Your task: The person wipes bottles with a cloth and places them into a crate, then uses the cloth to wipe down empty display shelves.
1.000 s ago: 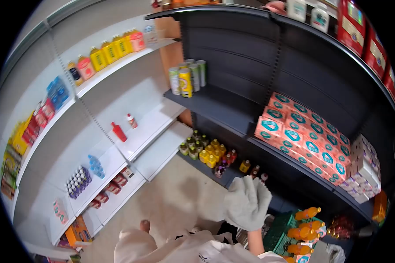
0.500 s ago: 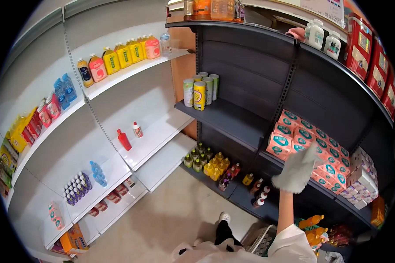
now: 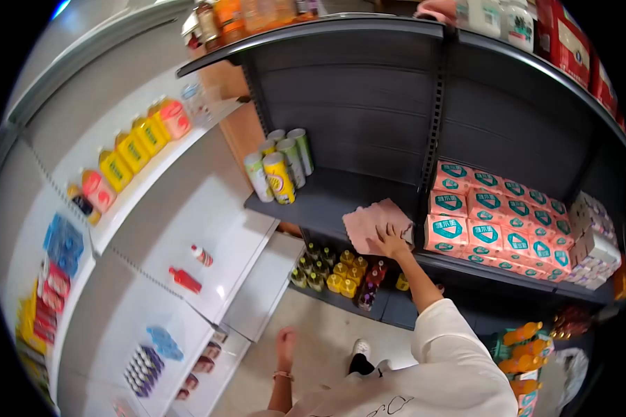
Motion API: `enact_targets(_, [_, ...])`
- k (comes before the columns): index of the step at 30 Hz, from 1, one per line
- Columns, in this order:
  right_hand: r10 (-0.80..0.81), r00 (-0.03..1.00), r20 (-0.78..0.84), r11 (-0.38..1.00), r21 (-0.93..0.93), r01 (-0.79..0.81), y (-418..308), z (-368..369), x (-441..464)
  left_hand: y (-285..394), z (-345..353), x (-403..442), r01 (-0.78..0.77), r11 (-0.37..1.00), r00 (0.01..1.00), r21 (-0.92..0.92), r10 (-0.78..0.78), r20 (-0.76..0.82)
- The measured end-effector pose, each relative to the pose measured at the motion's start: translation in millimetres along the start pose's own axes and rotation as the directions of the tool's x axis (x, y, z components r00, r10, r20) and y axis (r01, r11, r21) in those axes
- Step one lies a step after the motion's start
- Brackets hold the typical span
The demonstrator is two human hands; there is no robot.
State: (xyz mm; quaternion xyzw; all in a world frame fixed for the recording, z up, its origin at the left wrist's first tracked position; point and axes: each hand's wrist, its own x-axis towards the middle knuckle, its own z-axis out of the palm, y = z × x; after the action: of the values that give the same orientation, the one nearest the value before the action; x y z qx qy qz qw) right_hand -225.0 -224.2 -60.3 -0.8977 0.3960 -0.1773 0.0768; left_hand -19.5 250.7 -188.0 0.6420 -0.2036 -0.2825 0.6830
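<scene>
My right hand holds a pink cleaning cloth against the front part of the dark middle shelf, its fingers spread over the cloth. A corner of the cloth shows a greyish underside. On the same shelf, left of the cloth, stand several tall cans, a yellow one in front. To the right of my hand are stacked pink tissue packs. My left hand hangs low over the floor, away from the shelves, its fingers curled in with nothing seen in them.
Bottles of yellow drink and dark bottles stand on the low shelf beneath. White shelving with a red bottle runs along the left. White boxes sit at far right, above orange bottles.
My right hand has brought the cloth from in front of the tissue packs left onto the dark shelf. My left hand has come into view. The camera has turned right and moved closer.
</scene>
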Motion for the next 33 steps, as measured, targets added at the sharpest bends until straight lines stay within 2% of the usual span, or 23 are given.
enact_targets(1, [0.039,0.999,-0.017,0.999,-0.029,-0.039,2,8,-3,18,25,12,0.049,0.997,0.996,0.055,-0.053,0.072])
enact_targets(3, [0.099,0.993,-0.06,0.993,-0.064,-0.102,-4,20,-31,79,91,30,-0.157,0.951,0.972,0.267,0.1,0.214])
enact_targets(5, [0.132,0.976,-0.175,0.986,-0.083,-0.148,-19,12,-32,126,152,48,-0.245,0.936,0.916,0.253,0.139,0.376])
enact_targets(7, [0.158,0.944,-0.288,0.985,-0.027,-0.173,-31,16,-42,148,205,75,-0.339,0.87,0.855,0.357,0.127,0.503])
enact_targets(9, [0.24,0.906,-0.349,0.971,0.087,-0.224,-47,3,-54,179,254,97,-0.642,0.671,0.703,0.371,0.32,0.636])
enact_targets(10, [0.307,0.888,-0.341,0.949,0.18,-0.259,-50,-1,-60,176,273,110,-0.725,0.581,0.641,0.37,0.371,0.672])
enact_targets(13, [0.454,0.806,-0.381,0.863,0.413,-0.291,-56,-27,-68,163,331,141,-0.81,0.462,0.554,0.362,0.397,0.732])
enact_targets(15, [0.512,0.766,-0.389,0.811,0.511,-0.283,-68,-57,-78,147,361,150,-0.788,0.39,0.602,0.476,0.331,0.726])
enact_targets(16, [0.528,0.72,-0.449,0.818,0.498,-0.289,-68,-52,-82,140,379,156,-0.779,0.348,0.621,0.522,0.307,0.721])
enact_targets(19, [0.616,0.632,-0.47,0.776,0.5,-0.385,-91,-65,-99,112,407,159,-0.871,0.122,0.489,0.476,0.136,0.861])
enact_targets(20, [0.659,0.592,-0.465,0.746,0.505,-0.434,-99,-66,-101,95,421,172,-0.9,0.109,0.434,0.423,0.125,0.892])
enact_targets(21, [0.698,0.548,-0.461,0.714,0.509,-0.48,-108,-65,-103,102,435,175,-0.904,0.081,0.426,0.42,0.07,0.902])
enact_targets(23, [0.725,0.484,-0.491,0.689,0.497,-0.527,-118,-58,-104,116,462,198,-0.921,0.15,0.366,0.359,0.021,0.931])
enact_targets(25, [0.766,0.429,-0.478,0.642,0.542,-0.543,-130,-71,-102,106,488,235,-0.949,0.036,0.314,0.313,0.042,0.948])
enact_targets(27, [0.788,0.342,-0.512,0.604,0.537,-0.588,-136,-73,-104,106,509,268,-0.984,0.009,0.176,0.177,0.149,0.973])
enact_targets(29, [0.82,0.246,-0.516,0.547,0.581,-0.603,-149,-63,-121,123,522,291,-0.995,0.07,0.075,0.068,0.112,0.991])
enact_targets(30, [0.838,0.151,-0.525,0.491,0.601,-0.631,-158,-55,-127,130,531,301,-0.995,0.104,0.02,0.011,0.093,0.995])
enact_targets(31, [0.87,0.075,-0.488,0.422,0.655,-0.627,-168,-41,-135,110,543,319,-0.995,0.076,-0.048,-0.068,0.237,0.97])
enact_targets(32, [0.897,-0.003,-0.443,0.348,0.71,-0.612,-180,-25,-140,135,540,316,-0.992,0.068,-0.095,-0.11,0.199,0.975])
enact_targets(33, [0.91,-0.072,-0.409,0.292,0.754,-0.588,-186,-15,-143,133,546,327,-0.979,0.073,-0.168,-0.191,0.243,0.955])
